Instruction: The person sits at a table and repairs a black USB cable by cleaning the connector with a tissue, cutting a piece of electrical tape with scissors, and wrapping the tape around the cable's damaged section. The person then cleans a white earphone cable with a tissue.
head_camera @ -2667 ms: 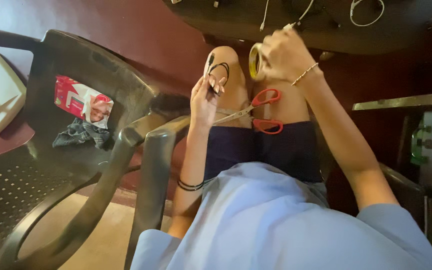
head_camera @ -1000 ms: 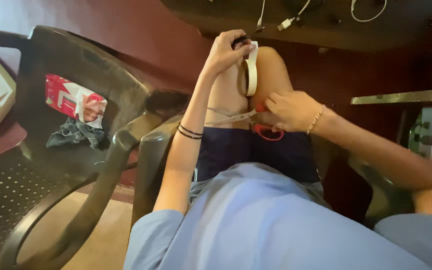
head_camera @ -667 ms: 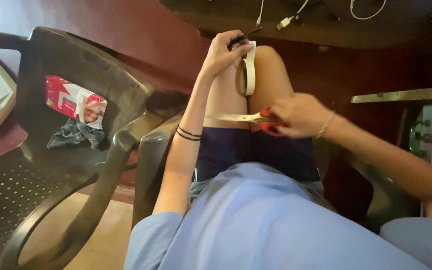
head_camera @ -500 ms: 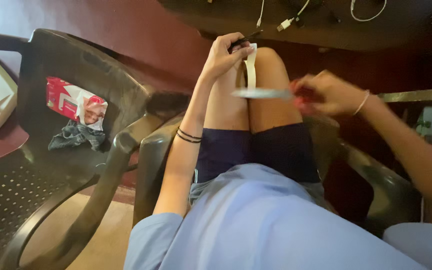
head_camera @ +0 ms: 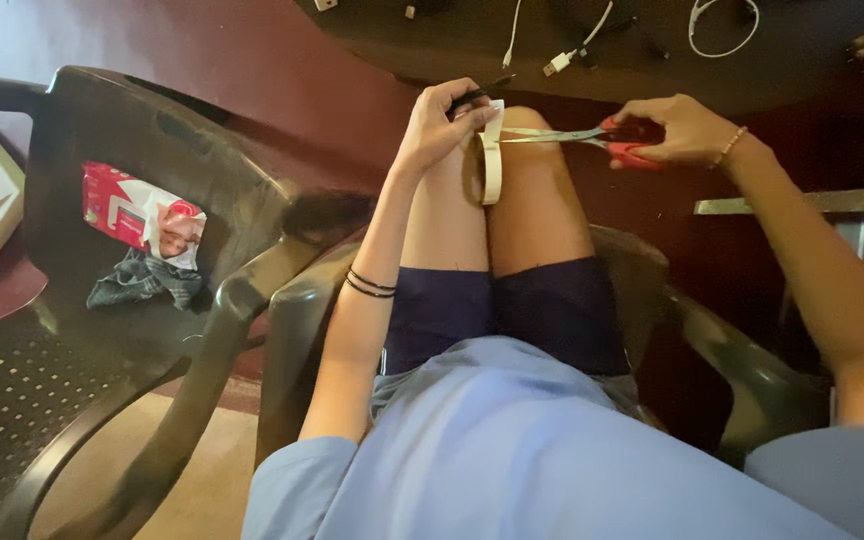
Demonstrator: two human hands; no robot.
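The person is sitting in a dark plastic chair [head_camera: 722,370] with both knees raised, and everything here is best placed against the roll of white tape [head_camera: 492,160], which is standing on edge over the gap between the two knees. The left hand [head_camera: 442,125] is gripping at the top of that roll, its fingers pinched around a thin dark object, possibly a pen or a cable, together with the tape's free end, so the hand is clenched on the tape rather than loose. To the right of the roll, the right hand [head_camera: 677,130] is closed through the red handles of one pair of scissors [head_camera: 582,135]. The scissors' long axis is lying almost level, blades pointing left toward the roll, and the tips are reaching a short strip of tape pulled out from the top of the roll; whether the blades are parted or closed on the strip is too fine to tell. The left hand is the nearer one to the roll, touching it, while the right hand is standing well apart at the handle end. Counting: one tape roll, one pair of scissors, two hands. Well left of the roll, a second dark chair [head_camera: 102,130] is holding one red-and-white packet [head_camera: 142,215] and one crumpled dark cloth [head_camera: 142,285]. Beyond the roll, several white cables [head_camera: 572,45] are lying on a dark table [head_camera: 772,70].
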